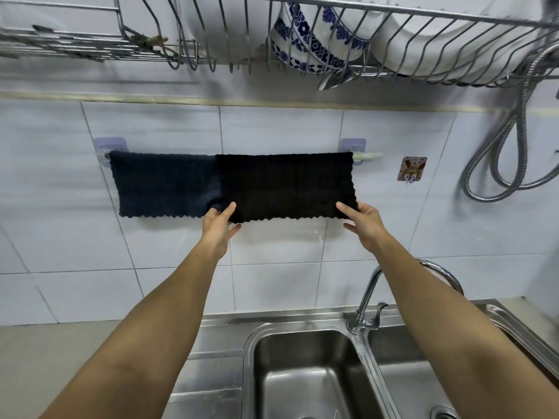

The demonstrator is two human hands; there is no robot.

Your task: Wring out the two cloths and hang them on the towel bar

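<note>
The left hand (218,225) and the right hand (360,220) pinch the black cloth's (284,186) bottom corners, at 7 and 5 o'clock.

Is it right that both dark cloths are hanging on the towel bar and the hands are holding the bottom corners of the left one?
Not quite. The head view shows the left hand and right hand holding the bottom corners of the right cloth, not the left cloth. Both do hang on the towel bar.
</note>
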